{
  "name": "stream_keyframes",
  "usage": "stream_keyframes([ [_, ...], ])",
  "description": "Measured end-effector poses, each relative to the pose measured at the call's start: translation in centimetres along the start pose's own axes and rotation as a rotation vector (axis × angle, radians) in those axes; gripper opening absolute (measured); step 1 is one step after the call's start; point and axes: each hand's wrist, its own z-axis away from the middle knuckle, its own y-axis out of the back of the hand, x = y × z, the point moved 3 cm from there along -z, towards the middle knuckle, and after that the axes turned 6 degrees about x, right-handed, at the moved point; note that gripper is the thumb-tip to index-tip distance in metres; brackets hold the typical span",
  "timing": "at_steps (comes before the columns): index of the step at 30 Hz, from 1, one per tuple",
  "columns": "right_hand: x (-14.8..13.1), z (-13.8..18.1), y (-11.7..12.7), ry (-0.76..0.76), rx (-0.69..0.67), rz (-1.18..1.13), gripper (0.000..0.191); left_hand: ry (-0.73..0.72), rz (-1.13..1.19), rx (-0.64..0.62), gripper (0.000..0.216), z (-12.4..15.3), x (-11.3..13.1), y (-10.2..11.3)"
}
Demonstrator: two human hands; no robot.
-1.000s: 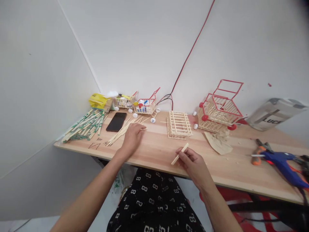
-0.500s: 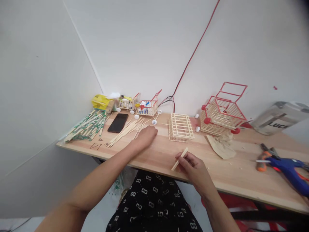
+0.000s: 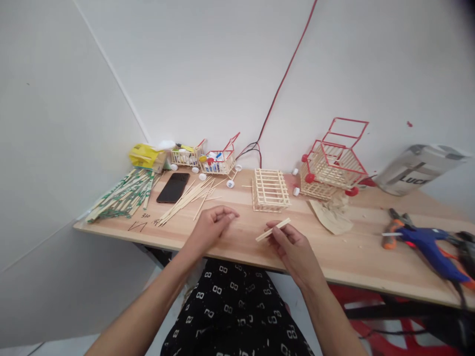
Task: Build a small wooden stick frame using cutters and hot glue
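Observation:
My right hand (image 3: 293, 249) pinches a short flat wooden stick (image 3: 272, 230) just above the near edge of the wooden table (image 3: 356, 257). My left hand (image 3: 210, 230) hovers beside it to the left with its fingertips pressed together; whatever they hold is too small to make out. Behind the left hand lies a fan of loose thin wooden sticks (image 3: 189, 197). Straight beyond both hands stands a small open crate built of sticks (image 3: 270, 190).
A black phone (image 3: 172, 187) and wrapped chopsticks (image 3: 120, 195) lie at the left. Two small stick carts (image 3: 218, 163) and a bigger red-framed cart (image 3: 332, 163) stand along the wall. A blue glue gun (image 3: 430, 244), pliers (image 3: 395, 230) and a silver bag (image 3: 419, 168) are at the right.
My left hand has drawn back from the pile of loose sticks toward my right hand, fingers now pinched. The right hand has tilted its stick flatter and stayed in place.

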Motion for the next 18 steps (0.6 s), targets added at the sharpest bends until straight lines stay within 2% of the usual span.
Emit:
stream_keyframes([
  [2, -0.2, 0.0, -0.2, 0.004, -0.008, 0.014, 0.026, 0.038, 0.034, -0.046, 0.028, 1.3, 0.7, -1.4],
  [8, -0.5, 0.2, -0.5, 0.060, -0.049, 0.158, 0.028, -0.018, -0.092, -0.156, 0.022, 2.6, 2.6, -4.3],
  [11, -0.7, 0.3, -0.8, 0.064, -0.079, 0.208, 0.028, -0.006, -0.085, -0.133, 0.018, 2.7, 2.5, -4.9],
  [18, -1.0, 0.7, -1.2, 0.056, -0.063, 0.182, 0.029, 0.112, 0.102, -0.133, 0.015, 2.9, 1.2, -5.5],
])
